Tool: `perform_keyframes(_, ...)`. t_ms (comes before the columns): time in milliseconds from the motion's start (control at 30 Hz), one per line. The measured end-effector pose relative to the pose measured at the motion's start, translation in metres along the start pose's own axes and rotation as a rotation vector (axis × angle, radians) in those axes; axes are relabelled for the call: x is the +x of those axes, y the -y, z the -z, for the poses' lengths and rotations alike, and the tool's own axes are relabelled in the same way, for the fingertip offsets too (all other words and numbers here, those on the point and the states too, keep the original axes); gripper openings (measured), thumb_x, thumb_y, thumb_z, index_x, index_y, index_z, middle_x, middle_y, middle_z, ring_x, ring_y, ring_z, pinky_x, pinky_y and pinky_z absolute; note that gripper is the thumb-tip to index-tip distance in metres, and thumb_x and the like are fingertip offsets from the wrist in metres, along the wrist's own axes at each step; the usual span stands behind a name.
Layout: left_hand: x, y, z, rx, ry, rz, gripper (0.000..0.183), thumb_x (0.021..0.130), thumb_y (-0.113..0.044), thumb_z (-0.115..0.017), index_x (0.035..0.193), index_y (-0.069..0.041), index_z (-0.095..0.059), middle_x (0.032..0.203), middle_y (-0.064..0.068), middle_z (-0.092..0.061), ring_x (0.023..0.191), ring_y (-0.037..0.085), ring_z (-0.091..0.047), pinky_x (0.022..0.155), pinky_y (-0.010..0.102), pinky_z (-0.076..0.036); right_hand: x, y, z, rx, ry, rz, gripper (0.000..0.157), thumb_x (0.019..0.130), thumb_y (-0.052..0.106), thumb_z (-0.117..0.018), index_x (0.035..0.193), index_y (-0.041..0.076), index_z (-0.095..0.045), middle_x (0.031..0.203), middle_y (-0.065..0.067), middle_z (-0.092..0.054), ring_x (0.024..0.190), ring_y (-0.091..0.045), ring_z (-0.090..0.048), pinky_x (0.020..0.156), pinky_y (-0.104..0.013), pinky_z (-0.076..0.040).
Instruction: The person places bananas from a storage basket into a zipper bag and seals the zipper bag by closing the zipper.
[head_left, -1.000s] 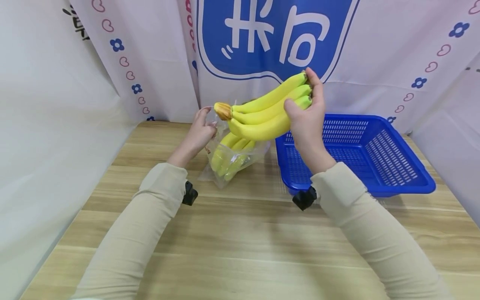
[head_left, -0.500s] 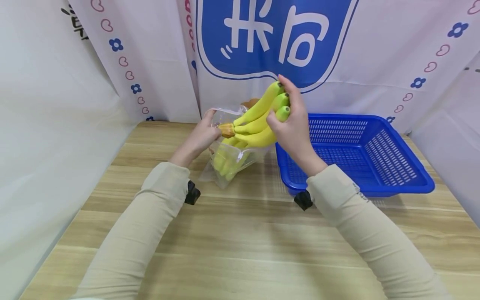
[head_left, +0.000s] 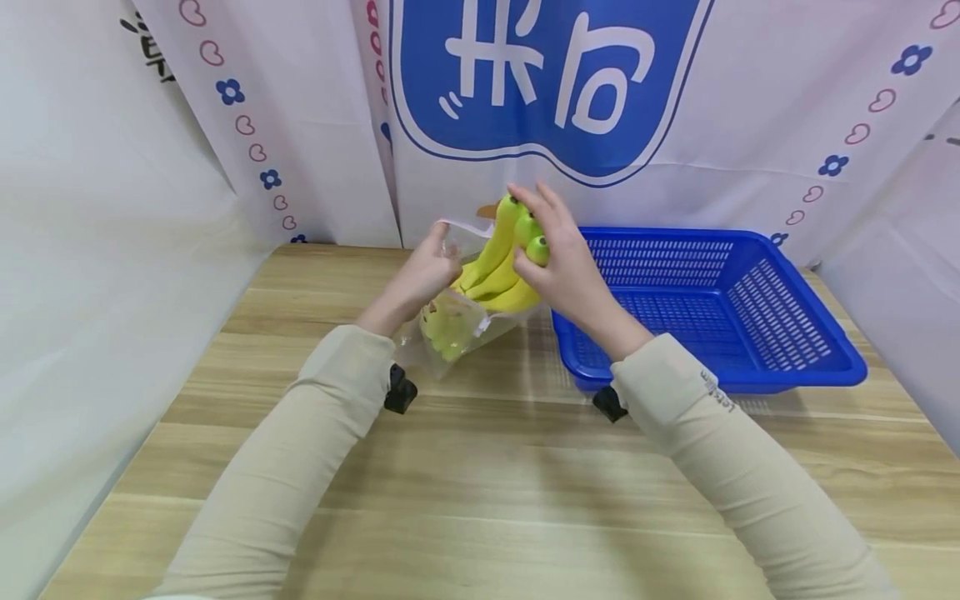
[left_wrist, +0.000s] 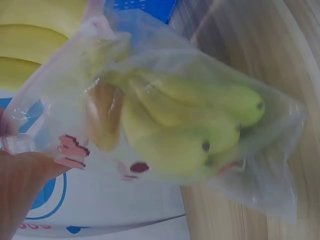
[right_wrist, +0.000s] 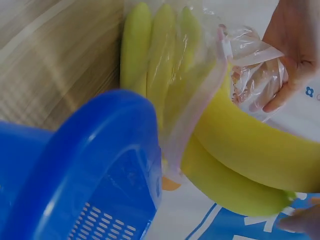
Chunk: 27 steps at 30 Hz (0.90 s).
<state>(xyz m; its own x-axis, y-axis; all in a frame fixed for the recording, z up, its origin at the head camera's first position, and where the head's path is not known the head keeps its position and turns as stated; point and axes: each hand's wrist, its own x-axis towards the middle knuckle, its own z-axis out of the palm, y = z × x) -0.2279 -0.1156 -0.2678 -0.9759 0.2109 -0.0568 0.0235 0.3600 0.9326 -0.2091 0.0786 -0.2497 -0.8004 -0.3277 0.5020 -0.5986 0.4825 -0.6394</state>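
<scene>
My right hand (head_left: pixel 566 258) grips a bunch of yellow bananas (head_left: pixel 491 262) by its green tips, tilted stem-down. Its stem end is inside the mouth of a clear zip bag (left_wrist: pixel 287 170), largely hidden by the plastic and my left hand. At the left side of that mouth, my left hand (head_left: pixel 423 271) pinches the bag's edge between thumb and fingers. A second banana bunch (left_wrist: pixel 175 120) lies inside the bag, its dark tips toward the bag's bottom in the left wrist view. The right wrist view shows the pinkish zip strip (right_wrist: pixel 197 110) crossing beside the upper bananas.
Just right of the bag stands a blue plastic basket (head_left: pixel 825 377) with slotted walls. Its rounded corner fills the lower left of the right wrist view. Behind the wooden table (head_left: pixel 480 500) hangs a white printed cloth (head_left: pixel 322 167) with a blue emblem.
My right hand has brought the bananas down and left, from above the bag until the stem end went into its mouth. My left hand has shifted slightly right, still holding the bag's edge.
</scene>
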Motion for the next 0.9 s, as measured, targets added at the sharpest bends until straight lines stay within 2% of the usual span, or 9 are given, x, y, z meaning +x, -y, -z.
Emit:
perform_keyframes(33,0.0,-0.001,-0.001,0.001,0.004,0.008,0.083,0.083,0.005,-0.042,0.153,-0.004,0.003,0.16,0.02,-0.007,0.138,0.031,-0.034,0.091,0.027,-0.047,-0.001,0.001,0.0,-0.016,0.018,-0.03,0.066,0.087,0.002,-0.054,0.148,0.012,-0.032,0.156,-0.018,-0.024,0.12,-0.032,-0.05,0.091,-0.043,-0.053)
perform_keyframes(67,0.0,-0.001,-0.002,0.0,0.007,0.012,0.084,0.083,0.005,-0.041,0.153,-0.004,0.004,0.161,0.019,-0.005,0.145,0.032,-0.023,0.103,0.032,-0.044,-0.001,0.001,0.0,-0.031,0.032,-0.064,0.067,0.088,0.004,-0.055,0.149,0.013,-0.029,0.155,-0.02,-0.025,0.112,-0.032,-0.053,0.085,-0.042,-0.055)
perform_keyframes(133,-0.001,-0.002,-0.005,-0.005,0.015,0.018,0.087,0.08,0.006,-0.042,0.153,-0.004,0.004,0.161,0.019,-0.004,0.148,0.032,-0.014,0.118,0.042,-0.028,-0.002,0.001,0.0,-0.06,0.052,-0.113,0.068,0.088,0.007,-0.055,0.15,0.009,-0.025,0.152,-0.021,-0.028,0.101,-0.03,-0.052,0.083,-0.042,-0.054)
perform_keyframes(200,-0.001,-0.003,-0.007,-0.002,0.018,0.017,0.088,0.079,0.005,-0.042,0.153,-0.005,0.004,0.161,0.019,-0.005,0.149,0.032,-0.012,0.12,0.044,-0.023,-0.003,0.001,0.001,-0.077,0.069,-0.149,0.067,0.089,0.008,-0.055,0.149,0.004,-0.025,0.149,-0.021,-0.033,0.102,-0.03,-0.051,0.086,-0.042,-0.052)
perform_keyframes(300,0.0,-0.002,-0.009,0.008,0.014,0.014,0.089,0.077,0.005,-0.043,0.153,-0.005,0.003,0.16,0.019,-0.006,0.148,0.031,-0.014,0.12,0.044,-0.024,-0.003,0.001,0.002,-0.091,0.096,-0.184,0.062,0.089,0.01,-0.055,0.146,0.001,-0.031,0.147,-0.022,-0.036,0.106,-0.03,-0.049,0.089,-0.043,-0.05)
perform_keyframes(433,0.0,-0.003,-0.009,0.02,0.011,0.017,0.09,0.078,0.005,-0.044,0.153,-0.005,0.004,0.161,0.017,-0.003,0.149,0.031,-0.014,0.121,0.043,-0.019,-0.004,0.0,0.005,-0.13,0.14,-0.266,0.061,0.092,0.017,-0.056,0.147,0.007,-0.032,0.143,-0.022,-0.041,0.107,-0.03,-0.05,0.088,-0.043,-0.05)
perform_keyframes(600,-0.002,-0.004,-0.006,0.043,0.005,0.036,0.09,0.08,0.003,-0.044,0.153,-0.007,0.007,0.161,0.019,-0.007,0.149,0.031,-0.013,0.121,0.044,-0.019,-0.006,-0.003,0.008,-0.159,0.215,-0.389,0.059,0.095,0.026,-0.055,0.146,0.012,-0.03,0.121,-0.019,-0.057,0.092,-0.028,-0.055,0.076,-0.037,-0.05)
perform_keyframes(700,-0.003,-0.005,-0.003,0.04,-0.011,0.036,0.09,0.08,0.003,-0.045,0.153,-0.007,0.007,0.16,0.021,-0.009,0.149,0.031,-0.012,0.121,0.046,-0.019,-0.006,-0.006,0.007,-0.134,0.219,-0.387,0.055,0.096,0.026,-0.054,0.144,0.011,-0.032,0.113,-0.018,-0.059,0.087,-0.026,-0.055,0.073,-0.033,-0.049)
perform_keyframes(900,-0.001,-0.006,0.003,0.026,-0.046,0.008,0.09,0.078,0.004,-0.044,0.152,-0.003,0.007,0.16,0.02,-0.009,0.147,0.032,-0.018,0.12,0.046,-0.023,-0.006,-0.01,0.007,-0.09,0.163,-0.283,0.051,0.096,0.022,-0.056,0.142,0.013,-0.035,0.106,-0.017,-0.058,0.08,-0.025,-0.053,0.065,-0.031,-0.046)
